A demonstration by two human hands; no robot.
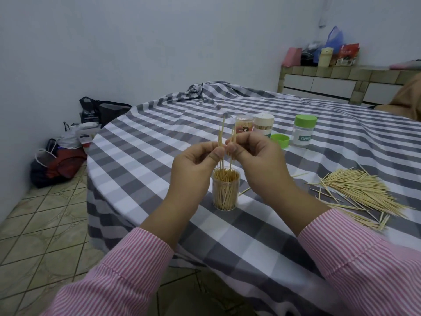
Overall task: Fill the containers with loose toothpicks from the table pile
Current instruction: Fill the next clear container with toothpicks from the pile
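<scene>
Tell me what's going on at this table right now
A person in a pink striped shirt is packing toothpicks into jars. Both the left hand and the right hand pinch a few upright toothpicks just above an open clear container that already looks nearly full. A loose toothpick pile lies to the right on the checked tablecloth. Farther back stand three more containers, and a green lid lies loose beside them.
</scene>
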